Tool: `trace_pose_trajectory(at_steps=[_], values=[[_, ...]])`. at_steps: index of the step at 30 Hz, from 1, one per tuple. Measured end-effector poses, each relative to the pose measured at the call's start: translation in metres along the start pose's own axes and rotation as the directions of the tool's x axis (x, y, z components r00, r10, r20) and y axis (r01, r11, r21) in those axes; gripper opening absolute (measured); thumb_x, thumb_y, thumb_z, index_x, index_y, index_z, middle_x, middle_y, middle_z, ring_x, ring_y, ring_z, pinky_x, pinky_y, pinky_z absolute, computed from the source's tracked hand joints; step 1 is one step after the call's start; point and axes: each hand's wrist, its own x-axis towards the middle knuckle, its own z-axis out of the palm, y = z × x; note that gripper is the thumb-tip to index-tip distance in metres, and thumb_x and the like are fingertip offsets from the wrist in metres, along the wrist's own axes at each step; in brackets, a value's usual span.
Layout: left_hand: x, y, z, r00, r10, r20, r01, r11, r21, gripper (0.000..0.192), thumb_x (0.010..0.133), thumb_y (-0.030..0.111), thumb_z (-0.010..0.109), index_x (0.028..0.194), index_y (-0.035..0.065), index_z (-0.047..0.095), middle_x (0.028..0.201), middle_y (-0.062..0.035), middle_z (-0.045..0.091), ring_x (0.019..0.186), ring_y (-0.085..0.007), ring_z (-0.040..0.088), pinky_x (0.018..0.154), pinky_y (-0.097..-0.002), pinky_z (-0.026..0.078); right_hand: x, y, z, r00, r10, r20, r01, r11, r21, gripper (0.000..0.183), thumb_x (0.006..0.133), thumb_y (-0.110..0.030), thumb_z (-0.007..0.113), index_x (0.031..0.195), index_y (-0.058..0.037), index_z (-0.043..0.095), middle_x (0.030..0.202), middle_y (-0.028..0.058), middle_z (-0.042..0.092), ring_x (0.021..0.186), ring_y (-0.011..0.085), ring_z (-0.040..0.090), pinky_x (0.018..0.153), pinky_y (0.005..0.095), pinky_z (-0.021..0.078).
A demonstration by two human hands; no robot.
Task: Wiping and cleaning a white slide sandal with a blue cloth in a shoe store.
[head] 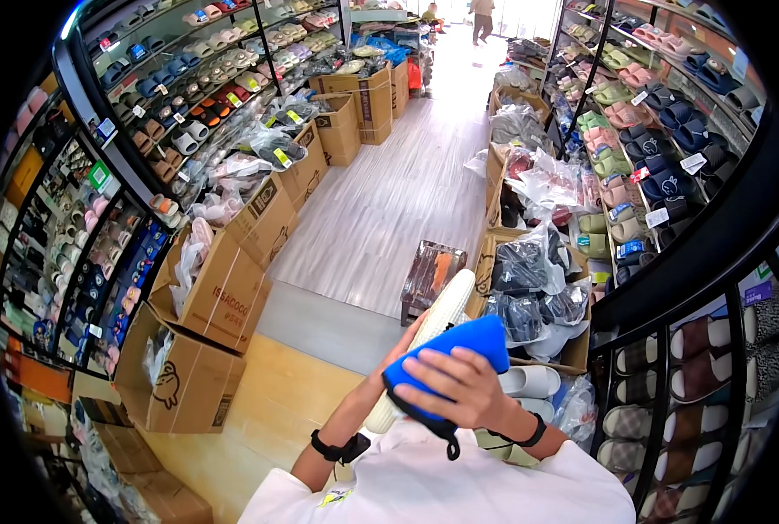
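My left hand (399, 347) holds a white slipper (451, 301) from its left side, and most of that hand's fingers are hidden behind it. The slipper is tilted, and its textured side shows at the upper end. My right hand (455, 390) lies spread across a bright blue item (478, 337), gripping it over the slipper. This blue piece has a black edge and a small black loop at its lower end; I cannot tell whether it is a pad or a pouch. It covers the middle of the slipper. Both hands are in front of my chest.
Cardboard boxes (219, 295) of bagged slippers line the aisle's left side. On the right stand more boxes (576, 340) and a small stool (432, 272). Slipper racks (658, 144) rise on both sides. A person (482, 19) is at the bright far end.
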Motion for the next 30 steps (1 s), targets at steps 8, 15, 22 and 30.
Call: trace_pose_trajectory(at_steps=[8,15,22,30], values=[[-0.033,0.048,0.043,0.997,-0.039,-0.072,0.036,0.999,-0.037,0.094,0.104,0.066,0.049,0.174,0.0121,0.016,0.174,-0.0125,0.025,0.157,-0.0222,0.028,0.128,-0.036,0.028,-0.001,0.018,-0.003,0.986,0.165,-0.001,-0.162,0.973,0.163,0.038,0.092,-0.026,0.076,0.129,-0.0209,0.077,0.141,0.0062,0.071,0.129,0.0242,0.066,0.116,0.0427,0.0428],[-0.011,0.021,0.014,1.0,0.002,0.017,-0.001,0.999,-0.045,0.093,0.104,0.066,0.05,0.174,0.0132,0.018,0.169,-0.0118,0.031,0.149,-0.0216,0.035,0.121,-0.0365,0.034,-0.006,-0.006,0.0,0.996,-0.073,0.055,0.069,0.995,0.071,0.038,0.1,-0.018,0.06,0.135,-0.0226,0.074,0.142,0.0018,0.07,0.133,0.0182,0.064,0.117,0.036,0.0411],[-0.012,0.014,0.009,1.0,-0.001,0.008,0.001,0.999,-0.046,0.092,0.104,0.066,0.051,0.173,0.0144,0.02,0.163,-0.0111,0.037,0.141,-0.0209,0.042,0.114,-0.0371,0.04,-0.001,0.02,-0.013,0.981,0.193,0.023,-0.194,0.967,0.164,0.039,0.093,-0.028,0.075,0.131,-0.019,0.076,0.143,0.0074,0.069,0.131,0.0249,0.065,0.118,0.0434,0.0402],[0.008,0.011,0.01,0.997,0.043,0.069,-0.04,0.998,-0.049,0.09,0.104,0.066,0.052,0.173,0.0157,0.022,0.157,-0.0103,0.044,0.132,-0.0202,0.049,0.107,-0.0377,0.046,-0.012,-0.004,0.011,0.99,-0.138,0.03,0.135,0.988,0.068,0.038,0.101,-0.018,0.059,0.137,-0.0215,0.072,0.143,0.0004,0.07,0.134,0.0171,0.064,0.118,0.0358,0.0412]])
